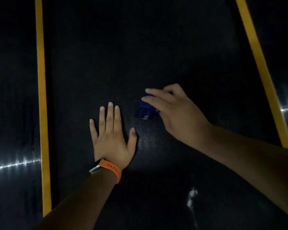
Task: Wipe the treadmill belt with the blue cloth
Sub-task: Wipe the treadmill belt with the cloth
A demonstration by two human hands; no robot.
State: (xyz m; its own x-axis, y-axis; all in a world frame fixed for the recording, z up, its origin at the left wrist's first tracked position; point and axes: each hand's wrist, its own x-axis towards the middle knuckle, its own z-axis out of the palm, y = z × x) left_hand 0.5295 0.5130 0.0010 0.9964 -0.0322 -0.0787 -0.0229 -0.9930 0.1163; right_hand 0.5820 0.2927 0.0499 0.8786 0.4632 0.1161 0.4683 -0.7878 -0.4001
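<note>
Left hand point(112, 138) is down flat on the treadmill belt point(123, 55), fingers straight and spread, holding nothing, an orange watch strap point(112, 168) on the wrist. Just beside it, the right hand point(175, 113) is over the blue cloth point(144, 111), which sits bunched beneath the fingers near the middle of the belt, between the two yellow stripes point(41, 80). The fingers look curled round the wad, though the thumb is hidden and the hand is blurred. That cloth reads as light, soft and floppy, so it will likely crumple and drag rather than slide flat. The best hold is probably a palm-over grip on the bunched middle, pressing down. The belt's dotted texture looks grippy, so the fabric may snag and fold under on each pass.
</note>
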